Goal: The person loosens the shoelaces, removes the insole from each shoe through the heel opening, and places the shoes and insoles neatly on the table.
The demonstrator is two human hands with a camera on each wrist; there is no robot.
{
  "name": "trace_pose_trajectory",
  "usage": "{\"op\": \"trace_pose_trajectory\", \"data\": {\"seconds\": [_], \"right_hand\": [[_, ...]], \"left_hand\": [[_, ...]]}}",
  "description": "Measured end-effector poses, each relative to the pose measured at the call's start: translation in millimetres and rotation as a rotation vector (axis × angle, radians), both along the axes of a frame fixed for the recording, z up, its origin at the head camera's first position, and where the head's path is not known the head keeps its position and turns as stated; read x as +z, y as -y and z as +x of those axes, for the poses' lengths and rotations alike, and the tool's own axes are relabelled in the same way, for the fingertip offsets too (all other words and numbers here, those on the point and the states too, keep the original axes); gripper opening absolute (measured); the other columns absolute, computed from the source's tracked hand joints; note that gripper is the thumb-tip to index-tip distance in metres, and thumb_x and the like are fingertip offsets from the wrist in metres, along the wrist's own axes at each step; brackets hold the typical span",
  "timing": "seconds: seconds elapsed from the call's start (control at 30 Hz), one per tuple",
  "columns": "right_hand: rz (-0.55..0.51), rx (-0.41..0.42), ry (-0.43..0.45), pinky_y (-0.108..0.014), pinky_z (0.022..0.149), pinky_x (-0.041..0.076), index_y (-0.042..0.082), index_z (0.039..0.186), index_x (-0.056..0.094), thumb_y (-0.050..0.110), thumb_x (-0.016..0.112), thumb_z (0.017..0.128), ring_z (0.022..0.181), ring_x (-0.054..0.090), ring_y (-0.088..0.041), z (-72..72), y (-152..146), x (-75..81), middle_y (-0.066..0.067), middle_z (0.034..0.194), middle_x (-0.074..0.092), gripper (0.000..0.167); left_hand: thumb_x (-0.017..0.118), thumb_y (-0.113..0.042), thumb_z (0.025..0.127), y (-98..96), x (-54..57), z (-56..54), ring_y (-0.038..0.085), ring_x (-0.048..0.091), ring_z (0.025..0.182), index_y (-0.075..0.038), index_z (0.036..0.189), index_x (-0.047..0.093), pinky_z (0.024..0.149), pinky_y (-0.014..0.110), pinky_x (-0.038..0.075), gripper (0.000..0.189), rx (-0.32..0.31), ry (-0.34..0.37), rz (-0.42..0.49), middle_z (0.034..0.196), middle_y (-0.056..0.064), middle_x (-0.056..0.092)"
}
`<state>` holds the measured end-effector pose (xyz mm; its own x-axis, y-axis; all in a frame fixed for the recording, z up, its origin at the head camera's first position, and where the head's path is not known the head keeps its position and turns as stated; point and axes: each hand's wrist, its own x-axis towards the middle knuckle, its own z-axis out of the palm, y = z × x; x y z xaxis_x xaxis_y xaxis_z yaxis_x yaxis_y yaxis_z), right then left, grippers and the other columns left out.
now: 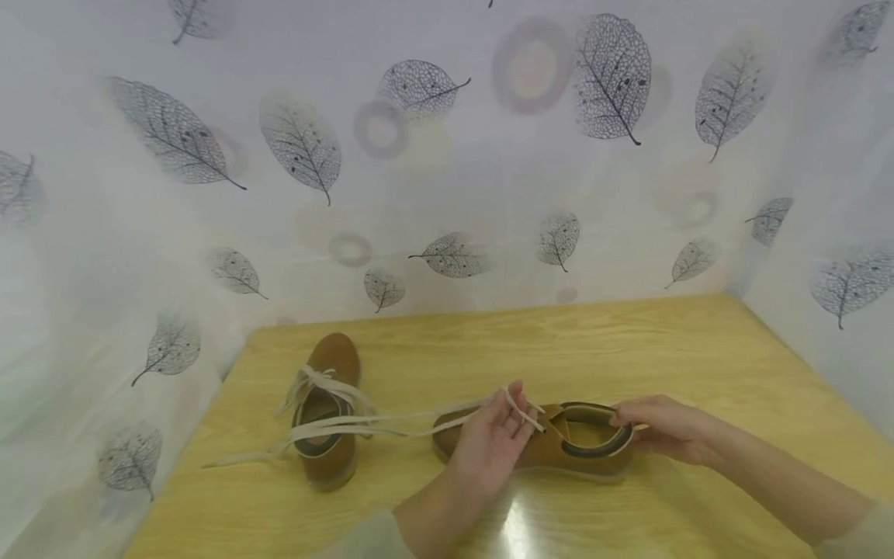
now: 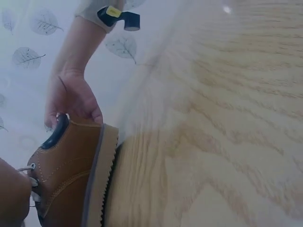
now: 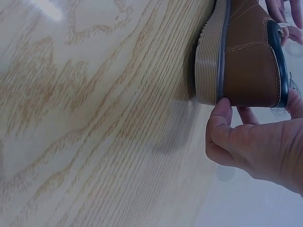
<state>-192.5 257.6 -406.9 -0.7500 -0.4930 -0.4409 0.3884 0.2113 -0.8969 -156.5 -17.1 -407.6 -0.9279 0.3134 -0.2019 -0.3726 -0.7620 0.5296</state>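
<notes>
A brown lace-up shoe point(image 1: 559, 458) with a dark padded collar lies lengthwise on the table, its toe to the left. My right hand point(image 1: 670, 428) grips it at the heel, thumb on the collar; the right wrist view shows fingertips point(image 3: 223, 106) against the heel's lower edge. Over the front of this shoe my left hand point(image 1: 489, 442) is turned palm up, holding pale shoelaces point(image 1: 520, 411) at its fingers. One strand runs from the hand to the eyelets, and long ends trail left. The left hand hides part of the shoe's front.
A matching brown shoe point(image 1: 335, 357) stands at the left, toe away from me, with the long lace ends point(image 1: 328, 427) lying across its opening. Leaf-printed sheeting point(image 1: 454, 178) encloses the back and sides of the wooden table point(image 1: 628, 341).
</notes>
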Motion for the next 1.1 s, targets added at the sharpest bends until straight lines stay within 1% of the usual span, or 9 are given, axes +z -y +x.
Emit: {"op": "trace_pose_trajectory", "data": {"seconds": [0.1,0.17,0.23,0.3,0.4,0.57,0.7,1.0,1.1], "right_hand": [[0.023,-0.020,0.004,-0.040,0.099,0.048,0.008,0.086,0.066,0.015,0.056,0.088,0.106,0.054,-0.026,0.1,1.0,-0.9,-0.027,0.132,0.034,0.013],[0.034,-0.026,0.001,-0.041,0.099,0.048,0.006,0.089,0.066,0.015,0.056,0.088,0.106,0.055,-0.026,-0.1,2.0,-0.4,-0.030,0.135,0.030,0.014],[0.030,-0.029,0.004,-0.039,0.097,0.049,0.006,0.089,0.066,0.015,0.056,0.088,0.104,0.056,-0.025,-0.7,2.3,-0.4,-0.026,0.131,0.036,0.014],[0.024,-0.025,0.003,-0.038,0.096,0.050,0.007,0.087,0.067,0.014,0.056,0.088,0.104,0.056,-0.025,-0.8,2.2,-0.6,-0.022,0.127,0.040,0.013],[0.015,-0.020,0.004,-0.035,0.095,0.050,0.009,0.085,0.067,0.014,0.056,0.089,0.103,0.056,-0.024,-0.9,1.9,-0.9,-0.015,0.121,0.044,0.013],[0.019,-0.018,0.005,-0.033,0.094,0.050,0.010,0.083,0.066,0.015,0.056,0.090,0.104,0.055,-0.024,0.5,0.9,-0.2,-0.022,0.130,0.039,0.013],[0.012,-0.022,0.010,-0.032,0.093,0.051,0.009,0.085,0.066,0.015,0.056,0.089,0.103,0.055,-0.024,0.7,0.8,0.6,-0.022,0.130,0.039,0.012],[0.012,-0.020,0.014,-0.034,0.093,0.051,0.008,0.086,0.066,0.015,0.056,0.089,0.103,0.054,-0.025,1.8,1.5,1.5,-0.023,0.131,0.036,0.013],[-0.010,-0.022,0.022,-0.032,0.092,0.051,0.005,0.094,0.067,0.014,0.056,0.089,0.102,0.055,-0.024,1.9,3.0,1.2,-0.021,0.127,0.040,0.015]], "left_hand": [[0.046,-0.012,0.099,0.5,0.5,-1.6,0.012,0.053,0.114,-0.006,0.149,0.016,0.106,0.036,0.042,0.059,0.072,-0.012,-0.010,0.141,0.009,0.041],[0.045,-0.009,0.099,2.9,0.6,-3.5,0.016,0.053,0.119,-0.010,0.152,0.009,0.104,0.039,0.044,0.064,0.126,-0.036,-0.025,0.147,0.012,0.035],[0.044,-0.007,0.098,6.0,1.1,-5.9,0.022,0.052,0.124,-0.011,0.152,0.007,0.102,0.040,0.046,0.065,0.173,-0.051,-0.032,0.149,0.014,0.034],[0.044,-0.005,0.098,9.6,2.0,-7.8,0.028,0.048,0.128,-0.011,0.152,0.007,0.102,0.042,0.045,0.065,0.202,-0.065,-0.042,0.149,0.016,0.035],[0.044,-0.005,0.098,14.5,3.9,-9.9,0.031,0.045,0.130,-0.010,0.152,0.010,0.102,0.041,0.045,0.063,0.231,-0.082,-0.067,0.149,0.018,0.035],[0.043,-0.007,0.100,23.8,5.4,-13.3,0.028,0.048,0.127,-0.007,0.151,0.013,0.100,0.037,0.046,0.059,0.255,-0.116,-0.121,0.150,0.020,0.031],[0.042,-0.006,0.100,33.1,8.8,-15.2,0.027,0.049,0.127,-0.005,0.149,0.018,0.099,0.034,0.047,0.055,0.278,-0.106,-0.133,0.149,0.020,0.032],[0.044,-0.007,0.100,61.2,20.5,-18.6,0.023,0.049,0.126,-0.004,0.150,0.017,0.099,0.033,0.047,0.057,0.339,-0.078,-0.099,0.148,0.020,0.034],[0.044,-0.007,0.100,74.1,24.9,-19.6,0.023,0.048,0.126,-0.003,0.149,0.019,0.099,0.034,0.047,0.055,0.367,-0.065,-0.100,0.145,0.019,0.037]]}}
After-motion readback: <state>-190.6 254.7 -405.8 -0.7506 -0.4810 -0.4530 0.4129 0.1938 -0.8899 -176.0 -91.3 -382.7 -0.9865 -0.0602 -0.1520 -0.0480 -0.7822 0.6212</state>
